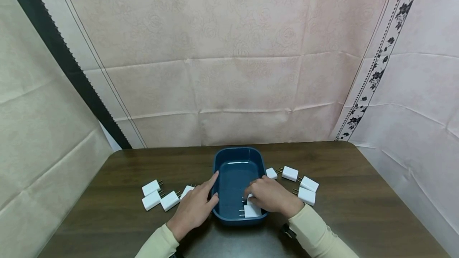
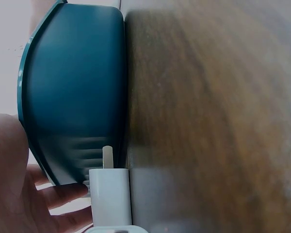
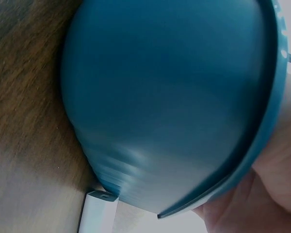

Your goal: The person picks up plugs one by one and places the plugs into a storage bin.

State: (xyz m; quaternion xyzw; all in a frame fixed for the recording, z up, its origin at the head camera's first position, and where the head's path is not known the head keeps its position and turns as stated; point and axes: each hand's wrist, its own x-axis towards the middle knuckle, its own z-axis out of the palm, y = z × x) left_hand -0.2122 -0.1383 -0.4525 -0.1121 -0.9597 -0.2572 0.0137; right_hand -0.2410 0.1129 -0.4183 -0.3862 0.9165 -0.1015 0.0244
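Observation:
A dark blue rectangular tray [image 1: 229, 218] sits on the table. My left hand [image 1: 196, 204] rests at its left rim, index finger stretched along the edge and thumb spread apart from it. Inside the tray, at the near right, my right hand [image 1: 270, 195] reaches over the right rim and pinches a white plug-in charger [image 1: 250, 197], partly hidden by the fingers. Just nearer lies another white charger [image 1: 252, 211], its prongs facing left. In the left wrist view, a charger [image 2: 110, 199] stands beside the tray's outer wall, close to the left fingers.
Several white chargers [image 1: 151, 200] lie on the brown wooden table [image 1: 118, 218] left of the tray. Several more chargers [image 1: 306, 195] lie to its right, some near the right forearm. Pale cloth [image 1: 233, 71] hangs behind the table and at both sides.

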